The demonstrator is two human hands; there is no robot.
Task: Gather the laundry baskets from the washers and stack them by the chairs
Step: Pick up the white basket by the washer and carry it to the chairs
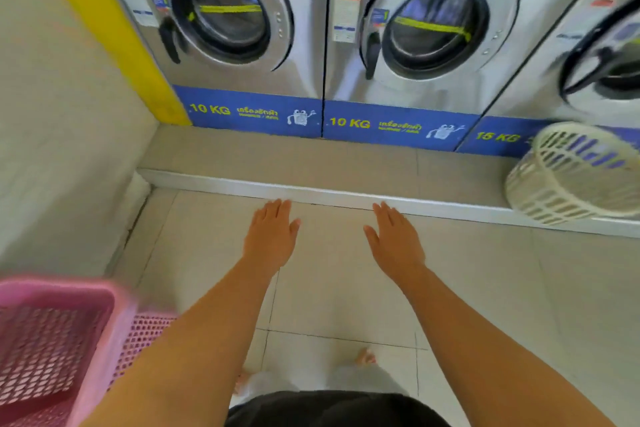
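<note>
Pink perforated plastic laundry basket (52, 347) sits at lower left on the pale tiled floor (329, 288), beside the left forearm. Left hand (270, 236) and right hand (396, 239) extend forward, both flat, fingers spread, holding nothing. Steel front-loading washers (426, 31) stand behind a raised ledge (311, 163); a cream slatted round basket (575, 173) lies tilted on it at right.
</note>
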